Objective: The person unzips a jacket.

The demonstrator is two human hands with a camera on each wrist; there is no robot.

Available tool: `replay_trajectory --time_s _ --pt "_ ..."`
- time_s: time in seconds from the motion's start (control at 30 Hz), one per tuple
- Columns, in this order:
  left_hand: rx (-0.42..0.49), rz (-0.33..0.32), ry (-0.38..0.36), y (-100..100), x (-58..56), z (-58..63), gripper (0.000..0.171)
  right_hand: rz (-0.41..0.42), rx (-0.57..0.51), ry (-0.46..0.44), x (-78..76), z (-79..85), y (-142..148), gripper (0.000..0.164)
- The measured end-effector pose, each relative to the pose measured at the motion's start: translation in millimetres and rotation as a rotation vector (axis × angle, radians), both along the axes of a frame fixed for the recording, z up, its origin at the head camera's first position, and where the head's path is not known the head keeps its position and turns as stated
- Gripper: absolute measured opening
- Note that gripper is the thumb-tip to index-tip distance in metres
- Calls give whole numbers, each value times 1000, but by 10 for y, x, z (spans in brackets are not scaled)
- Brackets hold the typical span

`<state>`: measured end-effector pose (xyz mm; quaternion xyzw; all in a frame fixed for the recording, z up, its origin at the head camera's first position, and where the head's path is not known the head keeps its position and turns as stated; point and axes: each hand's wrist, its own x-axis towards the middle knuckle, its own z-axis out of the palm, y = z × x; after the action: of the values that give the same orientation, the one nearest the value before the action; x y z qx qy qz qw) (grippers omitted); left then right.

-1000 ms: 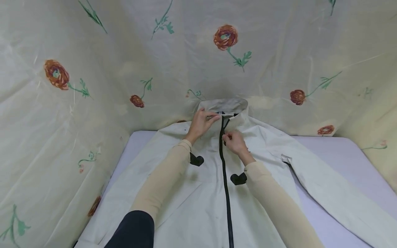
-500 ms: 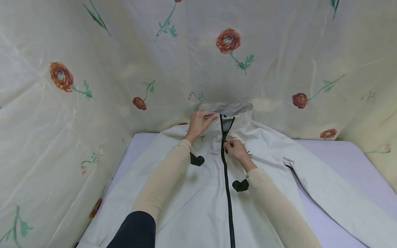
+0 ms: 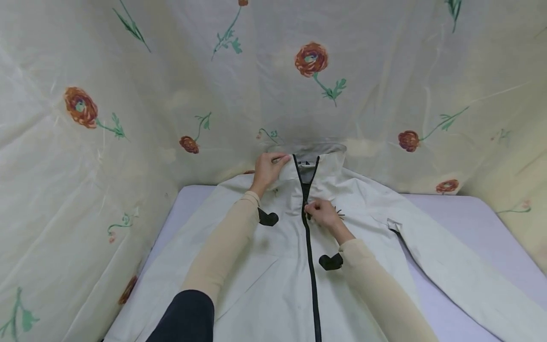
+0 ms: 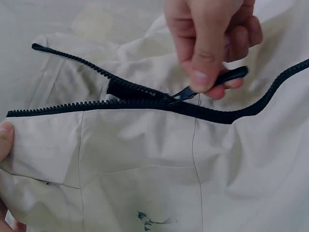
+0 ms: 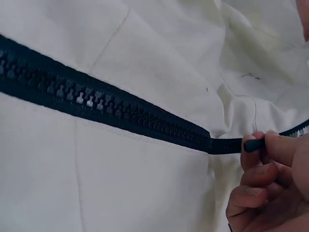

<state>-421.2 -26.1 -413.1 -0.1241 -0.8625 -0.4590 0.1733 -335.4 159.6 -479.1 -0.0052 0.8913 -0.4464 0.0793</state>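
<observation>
A white jacket (image 3: 256,275) lies spread front up, with a black zipper (image 3: 312,275) down its middle. At the neck the zipper's two sides part in a V, its teeth (image 4: 96,105) showing in the left wrist view. My left hand (image 3: 268,168) pinches the collar (image 3: 287,172) by its left front edge. Lower down, my right hand (image 3: 323,213) pinches the black zipper pull (image 4: 234,76) between thumb and curled fingers. In the right wrist view the pull's tip (image 5: 252,145) sticks out of that pinch, and the teeth below are meshed.
Under the jacket is a table with a pale lilac cover (image 3: 444,209). One sleeve (image 3: 466,266) stretches out to the right. Curtain-like sheeting (image 3: 367,95) printed with flowers hangs behind and at both sides. Two black heart-shaped patches (image 3: 331,261) sit on the chest.
My right hand has moved down the jacket front with the zipper pull, and the V at the neck has widened. My left hand, still on the collar, has shifted slightly left.
</observation>
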Motion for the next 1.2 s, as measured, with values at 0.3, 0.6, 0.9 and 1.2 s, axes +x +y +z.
replay_trajectory --time_s 0.3,0.6,0.9,1.2 --pt "8 29 -1 -44 -14 23 26 28 -130 -191 111 20 61 29" --pt "44 66 9 -89 -27 29 24 49 -215 -224 250 9 88 30" --pt "99 75 20 -136 -49 32 26 32 -193 -236 351 41 111 28" --pt "67 86 -44 -243 -53 23 24 33 -171 -224 421 -20 80 26"
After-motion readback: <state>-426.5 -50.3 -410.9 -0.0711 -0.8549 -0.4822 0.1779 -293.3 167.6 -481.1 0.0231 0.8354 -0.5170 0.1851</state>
